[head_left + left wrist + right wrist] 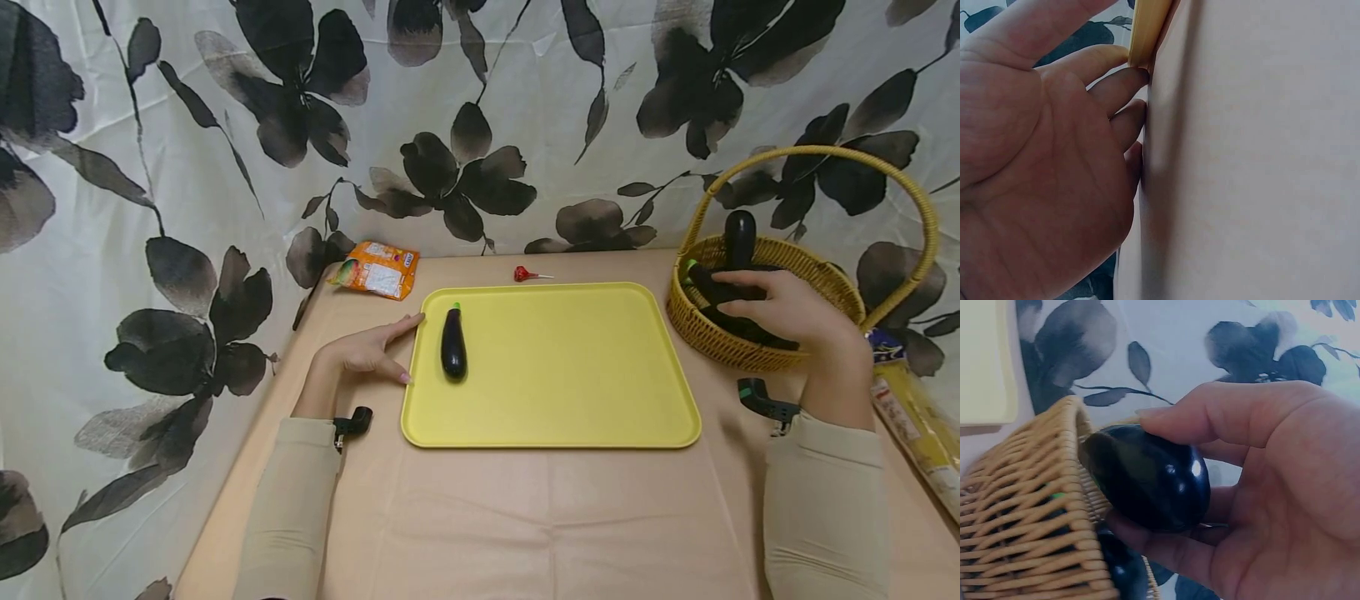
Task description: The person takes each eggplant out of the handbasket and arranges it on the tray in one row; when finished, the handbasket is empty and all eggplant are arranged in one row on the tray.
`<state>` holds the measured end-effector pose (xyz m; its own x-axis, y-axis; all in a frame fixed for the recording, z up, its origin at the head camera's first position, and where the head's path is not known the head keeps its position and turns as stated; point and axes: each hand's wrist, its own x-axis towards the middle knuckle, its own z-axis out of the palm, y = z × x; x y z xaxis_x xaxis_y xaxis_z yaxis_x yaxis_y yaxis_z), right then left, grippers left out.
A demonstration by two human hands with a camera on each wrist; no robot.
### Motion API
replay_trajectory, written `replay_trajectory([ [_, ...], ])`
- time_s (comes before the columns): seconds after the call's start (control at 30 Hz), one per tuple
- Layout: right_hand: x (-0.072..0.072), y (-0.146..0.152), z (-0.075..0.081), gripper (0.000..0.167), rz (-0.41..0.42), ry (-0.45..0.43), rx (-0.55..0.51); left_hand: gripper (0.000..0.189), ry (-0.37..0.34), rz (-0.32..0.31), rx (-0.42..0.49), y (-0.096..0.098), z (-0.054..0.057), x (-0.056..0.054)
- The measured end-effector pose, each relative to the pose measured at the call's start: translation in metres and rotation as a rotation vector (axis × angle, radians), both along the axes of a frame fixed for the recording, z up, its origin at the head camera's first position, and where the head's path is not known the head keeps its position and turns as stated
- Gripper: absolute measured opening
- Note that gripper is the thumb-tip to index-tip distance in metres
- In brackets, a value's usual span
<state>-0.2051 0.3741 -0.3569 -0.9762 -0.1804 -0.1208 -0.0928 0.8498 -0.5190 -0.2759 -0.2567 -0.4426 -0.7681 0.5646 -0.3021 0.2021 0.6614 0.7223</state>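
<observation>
My right hand (806,312) reaches into a wicker basket (738,354) at the right. In the right wrist view, its thumb and fingers grip a dark, glossy eggplant (1154,478) at the basket's rim. Other eggplants lie in the basket, one of them standing up (740,237) at the back; the hand partly hides the rest. A single eggplant (453,343) lies lengthwise near the left end of a yellow tray (562,371). My left hand (360,346) touches the tray's left edge with its fingers extended and thumb spread.
An orange packet (382,269) lies behind the tray at the left. Behind the tray's far edge is a small red-handled tool (522,273). A long yellow package (918,425) lies right of the basket, whose tall handle (813,151) arches upward. Floral cloth (585,167) hangs behind the table.
</observation>
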Motion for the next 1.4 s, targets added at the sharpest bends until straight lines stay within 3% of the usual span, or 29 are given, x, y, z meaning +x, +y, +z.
replay_trajectory([
  [0.33,0.012,-0.005,0.012,0.060,0.039,-0.024,-0.118,0.128,0.009,-0.003,-0.003,0.000,0.000,0.001],
  [0.53,0.014,-0.022,0.013,0.061,0.050,0.069,-0.129,0.128,0.014,-0.004,-0.009,-0.002,-0.003,0.000],
  [0.93,-0.004,-0.080,0.003,0.070,0.049,0.135,-0.238,0.131,0.013,0.010,-0.026,-0.003,-0.006,-0.003],
  [1.17,-0.016,-0.114,-0.010,0.071,0.092,0.090,-0.389,0.130,0.000,0.014,-0.027,-0.002,-0.003,-0.003],
  [1.4,-0.023,-0.136,-0.018,0.073,0.138,0.087,-0.444,0.130,-0.010,0.021,-0.021,-0.003,-0.004,-0.004],
])
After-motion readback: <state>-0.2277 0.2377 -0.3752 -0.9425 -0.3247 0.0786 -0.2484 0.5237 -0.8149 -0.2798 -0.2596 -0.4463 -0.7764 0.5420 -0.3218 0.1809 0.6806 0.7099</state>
